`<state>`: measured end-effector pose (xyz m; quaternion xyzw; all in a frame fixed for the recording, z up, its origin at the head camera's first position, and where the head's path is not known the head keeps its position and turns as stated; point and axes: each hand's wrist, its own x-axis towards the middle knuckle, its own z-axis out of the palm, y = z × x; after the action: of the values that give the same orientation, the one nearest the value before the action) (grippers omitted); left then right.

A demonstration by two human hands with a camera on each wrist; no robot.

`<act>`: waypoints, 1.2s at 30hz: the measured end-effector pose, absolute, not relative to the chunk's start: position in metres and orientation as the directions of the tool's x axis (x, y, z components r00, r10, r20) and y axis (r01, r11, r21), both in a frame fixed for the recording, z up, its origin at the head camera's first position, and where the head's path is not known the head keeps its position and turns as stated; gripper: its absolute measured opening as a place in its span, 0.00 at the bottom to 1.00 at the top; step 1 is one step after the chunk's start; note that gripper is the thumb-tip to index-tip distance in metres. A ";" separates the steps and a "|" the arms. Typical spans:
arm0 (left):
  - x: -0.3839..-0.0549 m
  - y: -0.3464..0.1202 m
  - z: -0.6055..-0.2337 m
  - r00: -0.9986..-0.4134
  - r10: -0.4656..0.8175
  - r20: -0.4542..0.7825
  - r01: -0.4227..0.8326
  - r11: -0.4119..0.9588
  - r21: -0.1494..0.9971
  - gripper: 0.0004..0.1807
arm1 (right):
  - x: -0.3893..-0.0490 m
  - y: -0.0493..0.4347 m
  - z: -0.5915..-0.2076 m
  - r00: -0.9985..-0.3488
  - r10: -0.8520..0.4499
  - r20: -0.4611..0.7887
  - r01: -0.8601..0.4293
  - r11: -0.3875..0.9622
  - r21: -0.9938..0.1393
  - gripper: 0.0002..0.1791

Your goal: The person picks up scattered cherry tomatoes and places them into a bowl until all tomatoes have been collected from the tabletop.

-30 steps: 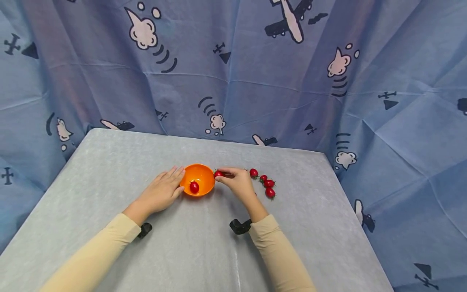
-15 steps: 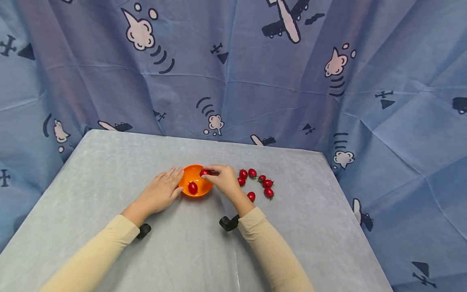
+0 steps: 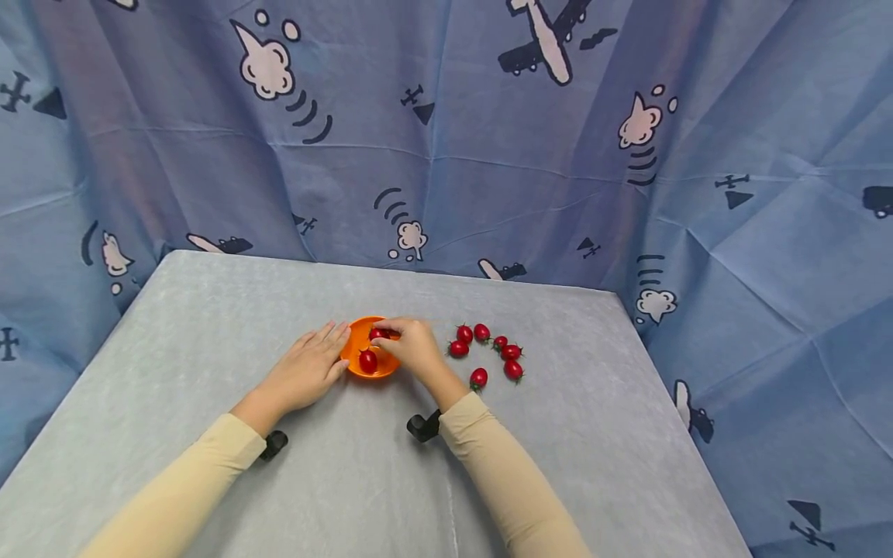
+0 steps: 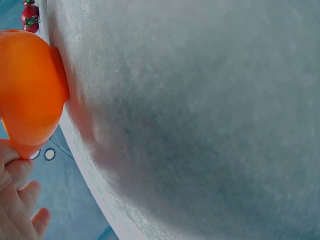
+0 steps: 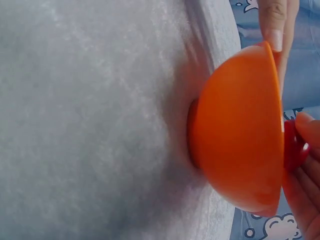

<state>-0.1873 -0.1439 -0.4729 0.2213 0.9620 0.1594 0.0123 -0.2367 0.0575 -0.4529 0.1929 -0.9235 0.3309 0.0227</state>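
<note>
An orange bowl (image 3: 357,338) stands upright on the table, with one red cherry tomato (image 3: 367,362) lying inside it. At its left rim my left hand (image 3: 307,368) rests with fingers fairly straight, touching the edge. In the right wrist view, the left thumb (image 5: 274,35) lies against the bowl's rim. My right hand (image 3: 417,350) pinches a second cherry tomato (image 5: 296,150) between thumb and fingers, over the bowl's opening. That hand hides the bowl's right side in the head view.
Several loose cherry tomatoes (image 3: 512,352) with green stems lie to the right of the bowl. The grey-white table (image 3: 363,480) ends at a blue patterned curtain (image 3: 432,155) behind. Black wrist devices (image 3: 423,427) jut from under both forearms.
My right hand has moved left from beside the bowl to over it, still pinching the tomato. More tomatoes on the right are uncovered. The left hand stays at the rim.
</note>
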 end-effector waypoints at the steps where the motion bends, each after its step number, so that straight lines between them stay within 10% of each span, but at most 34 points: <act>1: -0.187 -0.144 -0.473 -0.901 0.431 0.048 0.424 0.850 0.312 0.32 | -0.237 0.057 -0.454 -0.921 -0.347 0.177 -0.381 0.710 -0.592 0.16; 36: -0.187 -0.143 -0.473 -0.902 0.427 0.063 0.424 0.849 0.316 0.32 | -0.236 0.041 -0.472 -0.888 -0.411 0.205 -0.458 0.763 -0.456 0.15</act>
<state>-0.1872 -0.1428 -0.4731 0.2213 0.9614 0.1634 0.0050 -0.2357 0.0409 -0.4725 0.2318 -0.9377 0.2547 0.0465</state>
